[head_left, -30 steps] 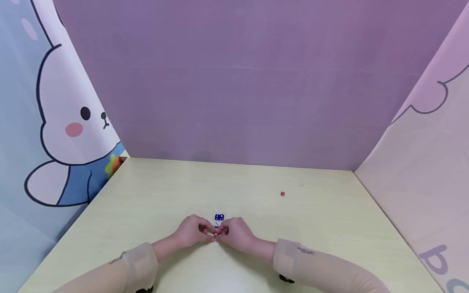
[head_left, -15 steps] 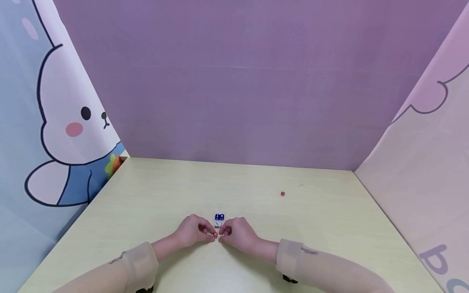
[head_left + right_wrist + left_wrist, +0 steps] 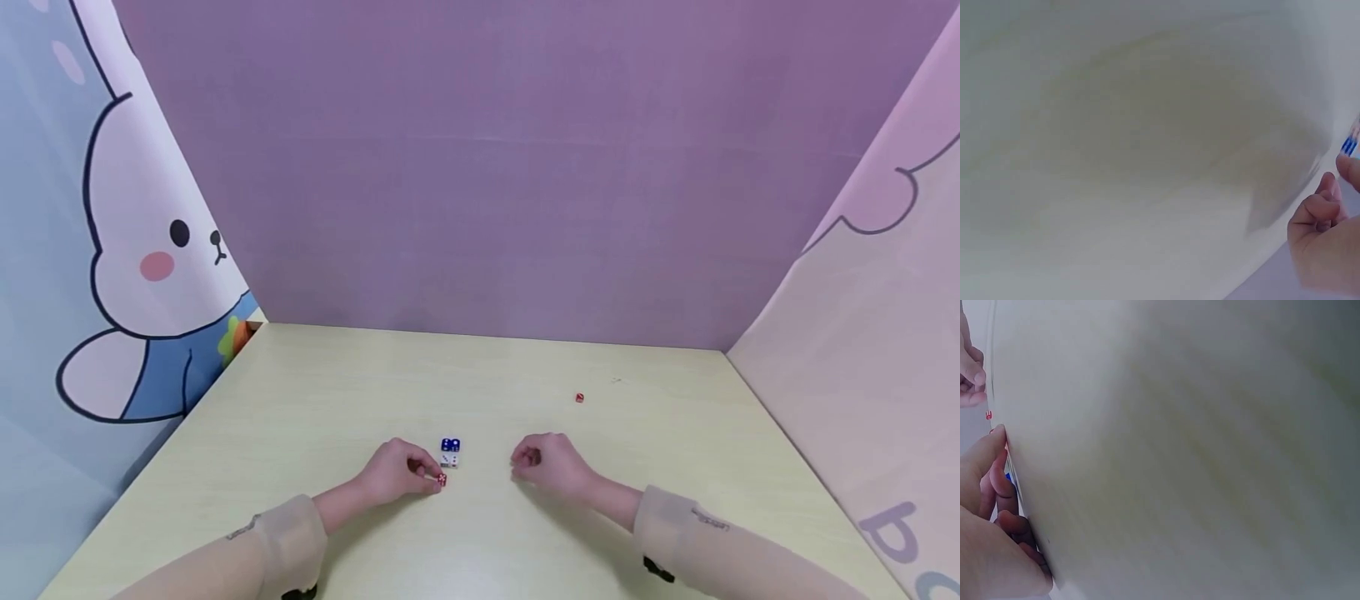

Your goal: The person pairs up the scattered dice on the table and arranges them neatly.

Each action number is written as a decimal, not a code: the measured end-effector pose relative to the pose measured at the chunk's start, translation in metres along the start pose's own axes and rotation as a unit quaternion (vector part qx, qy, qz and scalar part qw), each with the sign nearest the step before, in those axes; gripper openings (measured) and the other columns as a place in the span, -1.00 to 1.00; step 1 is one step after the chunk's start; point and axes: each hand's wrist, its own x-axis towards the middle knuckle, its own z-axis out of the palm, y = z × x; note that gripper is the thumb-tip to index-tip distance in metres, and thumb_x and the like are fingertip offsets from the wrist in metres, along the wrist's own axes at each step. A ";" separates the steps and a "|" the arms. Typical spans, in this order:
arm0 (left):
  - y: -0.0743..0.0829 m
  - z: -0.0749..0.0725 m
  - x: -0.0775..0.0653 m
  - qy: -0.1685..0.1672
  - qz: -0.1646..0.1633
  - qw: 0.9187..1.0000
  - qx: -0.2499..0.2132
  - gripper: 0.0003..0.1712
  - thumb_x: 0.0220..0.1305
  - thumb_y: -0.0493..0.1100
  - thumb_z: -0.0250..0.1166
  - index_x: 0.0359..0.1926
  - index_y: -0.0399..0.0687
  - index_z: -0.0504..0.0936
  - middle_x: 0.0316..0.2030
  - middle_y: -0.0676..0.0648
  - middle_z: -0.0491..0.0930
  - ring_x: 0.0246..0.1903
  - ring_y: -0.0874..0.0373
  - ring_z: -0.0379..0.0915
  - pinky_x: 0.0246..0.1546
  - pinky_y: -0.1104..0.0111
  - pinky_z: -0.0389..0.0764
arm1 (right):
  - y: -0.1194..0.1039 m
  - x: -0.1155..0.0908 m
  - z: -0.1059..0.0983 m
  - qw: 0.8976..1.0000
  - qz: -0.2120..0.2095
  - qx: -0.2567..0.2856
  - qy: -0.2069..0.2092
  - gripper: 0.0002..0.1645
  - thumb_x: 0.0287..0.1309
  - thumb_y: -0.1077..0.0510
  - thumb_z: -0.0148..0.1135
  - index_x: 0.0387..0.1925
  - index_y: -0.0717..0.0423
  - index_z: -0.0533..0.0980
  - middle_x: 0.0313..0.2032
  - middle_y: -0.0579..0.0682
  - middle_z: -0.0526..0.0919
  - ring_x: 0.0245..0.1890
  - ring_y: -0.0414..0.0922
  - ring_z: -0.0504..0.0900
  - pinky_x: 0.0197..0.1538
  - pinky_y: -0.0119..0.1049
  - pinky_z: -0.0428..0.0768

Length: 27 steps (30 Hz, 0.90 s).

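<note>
At the tabletop's front middle my left hand [image 3: 396,473] pinches a small red die [image 3: 442,480] between thumb and fingertips. Just beyond that die lie two white dice [image 3: 449,460] side by side. Two blue dice [image 3: 450,445] sit directly behind the white ones. My right hand [image 3: 557,467] is off to the right, its fingers loosely curled and nothing seen in them. A second red die [image 3: 580,398] lies alone farther back on the right. In the left wrist view, fingers largely hide the pinched die; some blue [image 3: 1010,478] shows behind them.
The pale wooden table [image 3: 360,367] ends at a purple panel [image 3: 487,183] at the back. A rabbit-print sheet [image 3: 150,275] borders the left side and a pale pink sheet [image 3: 862,333] the right. Small dark marks [image 3: 617,381] show on the table near the lone red die.
My right hand has let go of the near red die and moved right, away from the dice. The left hand stays at that die. The blue and white dice have not moved.
</note>
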 end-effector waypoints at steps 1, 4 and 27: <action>0.000 0.000 0.000 0.000 0.001 1.000 -0.001 -0.85 -0.13 -0.17 0.53 -0.45 0.03 0.73 -0.62 0.10 0.51 -0.56 0.30 0.32 -0.49 0.49 0.33 | 0.005 -0.002 -0.005 1.000 0.002 0.000 0.003 -0.84 -0.03 0.29 0.38 -0.32 0.15 0.61 -0.47 -0.13 0.60 -0.46 -0.27 0.50 -0.38 -0.45 0.53; 0.001 0.000 0.000 0.000 0.000 1.000 -0.003 -0.84 -0.14 -0.18 0.53 -0.45 0.00 0.73 -0.63 0.09 0.50 -0.57 0.29 0.31 -0.49 0.48 0.32 | 0.020 -0.004 -0.019 1.000 0.016 -0.007 0.017 -0.84 0.00 0.30 0.36 -0.31 0.13 0.60 -0.47 -0.12 0.59 -0.46 -0.25 0.50 -0.39 -0.44 0.53; -0.002 0.001 0.003 -0.004 -0.004 1.000 -0.001 -0.84 -0.14 -0.17 0.53 -0.45 0.02 0.73 -0.63 0.10 0.50 -0.59 0.31 0.31 -0.54 0.50 0.33 | 0.108 0.032 -0.100 0.984 0.091 -0.078 0.134 -0.77 0.05 0.29 0.30 -0.21 0.29 0.57 -0.40 0.03 0.62 -0.36 -0.10 0.56 -0.34 -0.33 0.50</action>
